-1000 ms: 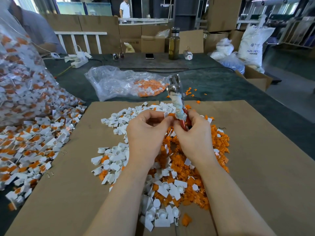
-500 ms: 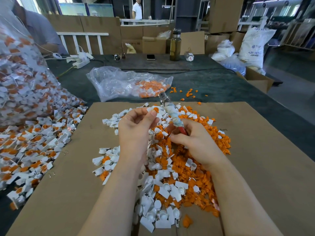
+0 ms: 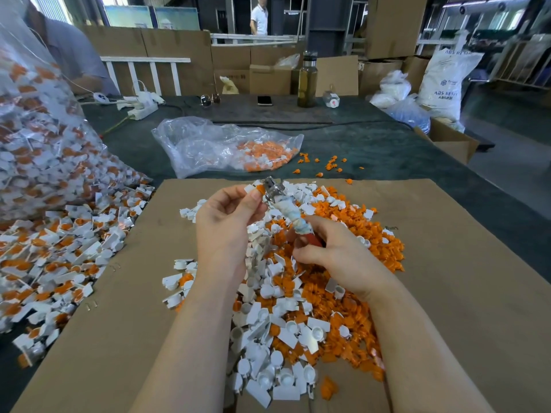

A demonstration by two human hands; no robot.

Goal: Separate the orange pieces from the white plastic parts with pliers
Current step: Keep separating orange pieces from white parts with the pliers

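Observation:
My right hand [image 3: 334,257] grips the pliers [image 3: 286,210] by their red, tape-wrapped handles, metal jaws pointing up and away. My left hand [image 3: 229,216] pinches a white plastic part with an orange piece [image 3: 255,189] and holds it right at the jaws. Below both hands lies a mixed pile on the cardboard sheet [image 3: 465,278]: white parts [image 3: 268,347] mostly on the left and near side, loose orange pieces [image 3: 357,234] mostly on the right.
A large clear bag [image 3: 38,150] of unseparated parts spills over the left side. A smaller clear bag [image 3: 226,147] holding orange pieces lies beyond the cardboard, with stray orange bits [image 3: 331,165] beside it. A bottle [image 3: 307,81], a phone and a power strip stand at the far edge.
The pliers have swung down from upright to a leftward tilt, and my right hand dropped toward the pile. My left hand has brought a part up to the jaws.

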